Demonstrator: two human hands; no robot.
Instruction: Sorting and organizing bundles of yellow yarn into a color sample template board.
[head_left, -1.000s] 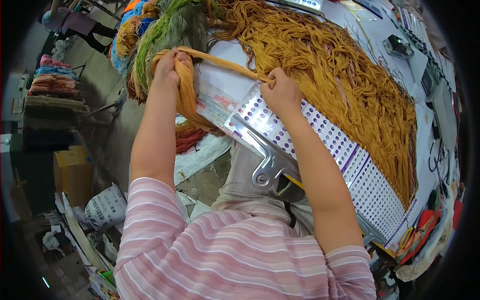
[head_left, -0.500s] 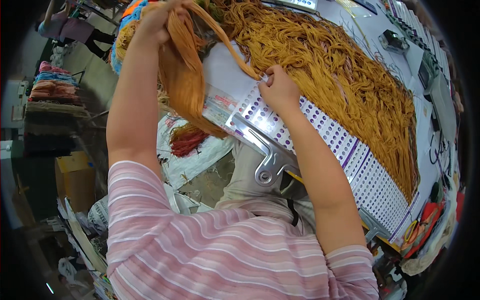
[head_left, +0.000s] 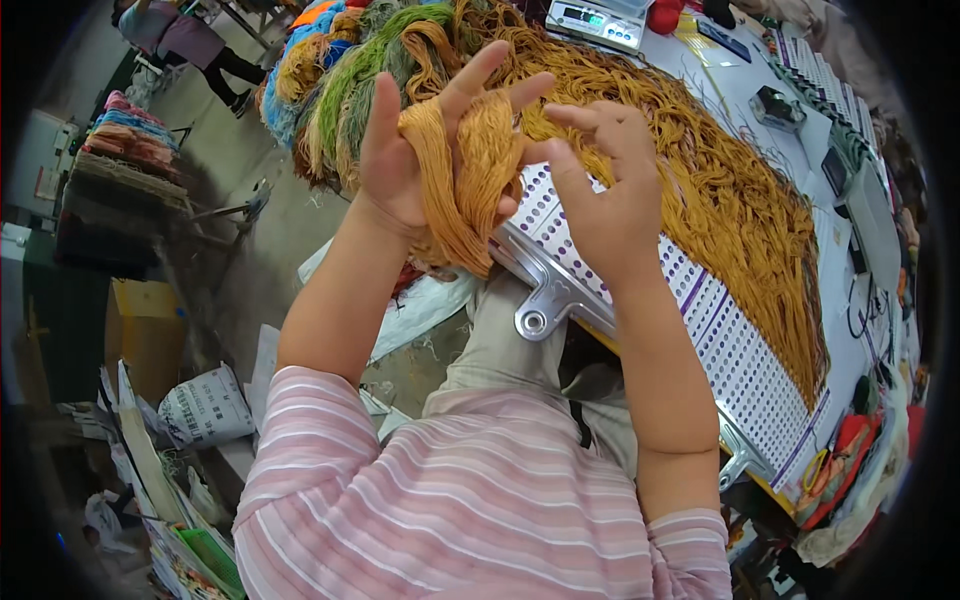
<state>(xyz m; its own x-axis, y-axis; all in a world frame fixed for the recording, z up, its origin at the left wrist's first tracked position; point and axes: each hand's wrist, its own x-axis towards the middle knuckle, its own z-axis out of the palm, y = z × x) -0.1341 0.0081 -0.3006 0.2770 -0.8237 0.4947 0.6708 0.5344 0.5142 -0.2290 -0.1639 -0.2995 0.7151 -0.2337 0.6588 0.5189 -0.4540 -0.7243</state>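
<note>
A skein of orange thread [head_left: 486, 150] is looped over my left hand [head_left: 388, 165], lying across the palm and between the spread fingers. My right hand [head_left: 618, 205] is raised just to the right of it, thumb and fingers apart, with nothing visible in its grasp; whether a fingertip touches the thread I cannot tell. Below both hands lies a white sheet with rows of purple dots [head_left: 735, 335], held at the table edge by a metal bulldog clip [head_left: 548, 290]. Beyond it spreads a big heap of mustard-coloured thread [head_left: 700, 170].
Green skeins [head_left: 350, 115] hang at the table's far left end, beside blue and orange ones. A digital scale [head_left: 595, 25] stands at the back, a phone [head_left: 724, 40] to its right. A second clip [head_left: 742, 450] grips the near right edge. A cardboard box [head_left: 148, 330] is at left.
The long stretched orange thread is now gathered into a compact looped bundle on my left hand. That hand has come down and right; my right hand has left the sheet's edge and opened.
</note>
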